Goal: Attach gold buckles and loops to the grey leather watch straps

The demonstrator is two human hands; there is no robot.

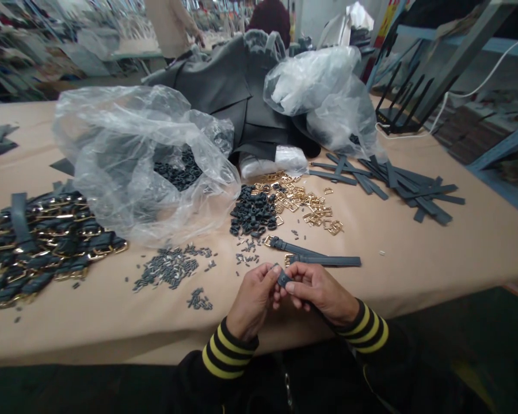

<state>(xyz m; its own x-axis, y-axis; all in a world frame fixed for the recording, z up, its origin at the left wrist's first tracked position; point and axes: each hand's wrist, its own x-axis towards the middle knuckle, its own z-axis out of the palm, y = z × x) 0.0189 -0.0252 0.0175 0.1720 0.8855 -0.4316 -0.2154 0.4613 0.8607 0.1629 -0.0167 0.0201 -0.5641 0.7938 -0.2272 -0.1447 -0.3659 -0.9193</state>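
Observation:
Near the table's front edge, my left hand (pixel 255 296) and my right hand (pixel 322 290) meet, both pinching a dark leather strap (pixel 284 278) between thumbs and fingers. Part of the strap is hidden by the fingers. Just beyond them lie two dark straps with gold buckles (pixel 334 261). Further back are a pile of small dark leather loops (pixel 252 213) and a heap of gold buckles (pixel 304 198). To the left of my hands, small dark and metallic pieces (pixel 168 269) are scattered, with a smaller cluster (pixel 199 299) nearer the edge.
On the left lies a large pile of buckled straps (pixel 47 244). Behind it an open plastic bag (pixel 155 126) holds dark loops. Loose straps (pixel 414 187), another plastic bag (pixel 328 92) and a black router (pixel 397 118) are at right. A person (pixel 170 26) stands in the background.

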